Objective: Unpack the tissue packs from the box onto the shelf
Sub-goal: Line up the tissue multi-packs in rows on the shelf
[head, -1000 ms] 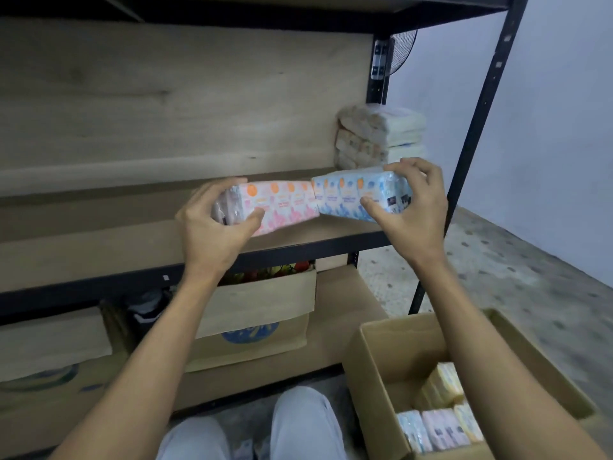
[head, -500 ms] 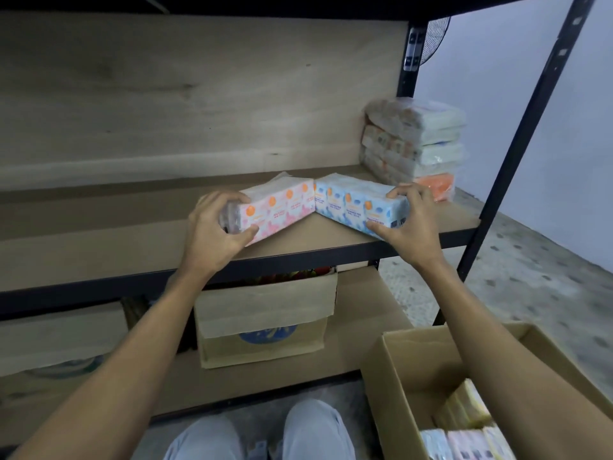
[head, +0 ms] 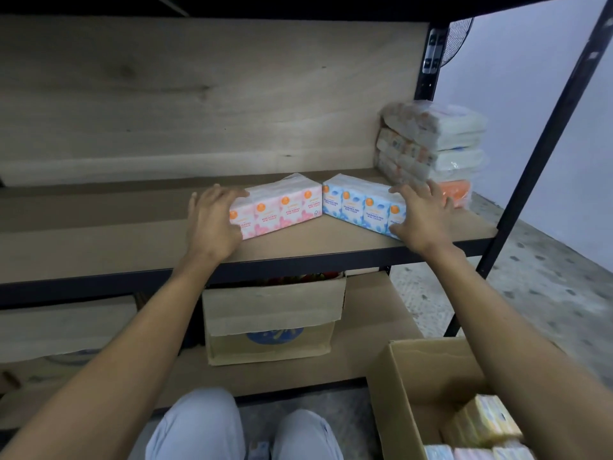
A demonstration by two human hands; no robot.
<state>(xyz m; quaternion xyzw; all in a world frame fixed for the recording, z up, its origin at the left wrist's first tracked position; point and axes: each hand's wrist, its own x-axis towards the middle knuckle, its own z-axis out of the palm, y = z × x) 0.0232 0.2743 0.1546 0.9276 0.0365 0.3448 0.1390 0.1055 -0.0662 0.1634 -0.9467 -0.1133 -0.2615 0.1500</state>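
A pink tissue pack (head: 278, 207) and a blue tissue pack (head: 356, 207) lie end to end on the wooden shelf (head: 116, 250), meeting in a shallow V. My left hand (head: 212, 224) wraps the left end of the pink pack, fingers on top and thumb at the front. Over the right end of the blue pack, my right hand (head: 421, 220) grips the same way. At the lower right, the open cardboard box (head: 408, 386) holds several more packs (head: 487, 423).
A stack of wrapped tissue packs (head: 431, 144) fills the shelf's back right corner, with an orange pack (head: 456, 192) at its base. Another cardboard box (head: 272, 313) sits on the lower shelf. A black upright post (head: 537, 180) frames the right side. My knees show at the bottom.
Both packs went from held in the air to resting on the shelf, pushed further back. My hands stay on their outer ends.
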